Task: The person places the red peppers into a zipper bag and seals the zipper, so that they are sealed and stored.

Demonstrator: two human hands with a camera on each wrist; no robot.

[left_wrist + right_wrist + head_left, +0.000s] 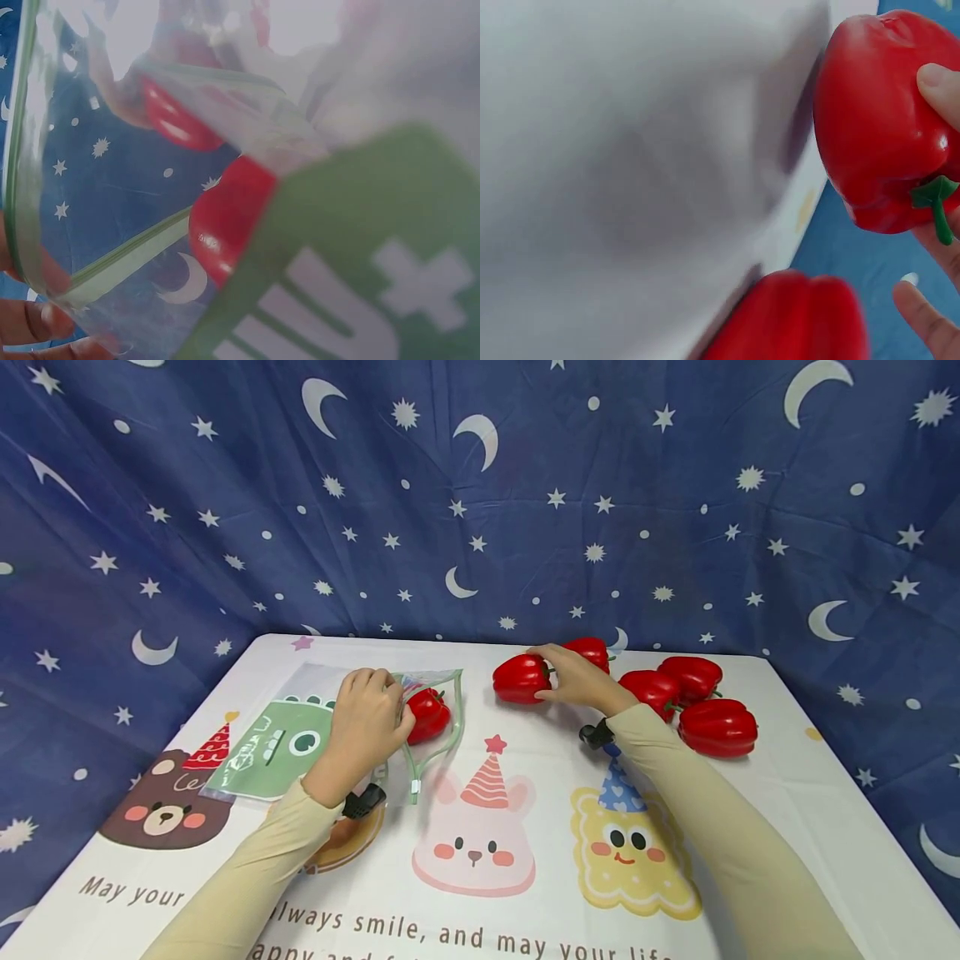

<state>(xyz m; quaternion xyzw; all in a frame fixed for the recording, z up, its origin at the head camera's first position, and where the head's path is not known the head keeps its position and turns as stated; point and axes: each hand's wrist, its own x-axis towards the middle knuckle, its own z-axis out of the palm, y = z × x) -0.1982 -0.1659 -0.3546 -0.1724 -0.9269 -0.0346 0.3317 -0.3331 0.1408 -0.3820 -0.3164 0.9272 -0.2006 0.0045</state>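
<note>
The left hand (41, 322) holds the edge of a transparent zip bag (360, 195), having green zip strips and a large green print with pale marks. Through its film appear one red bell pepper (229, 214) and, higher, a second pepper (176, 116), which the right hand (116, 90) touches. Blue cloth (112, 176) with white stars stands behind.

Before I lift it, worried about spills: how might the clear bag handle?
The bag is probably floppy, as its film creases. Its glossy shine suggests it may be slippery. The rounded red pepper inside could roll if tilted.
</note>
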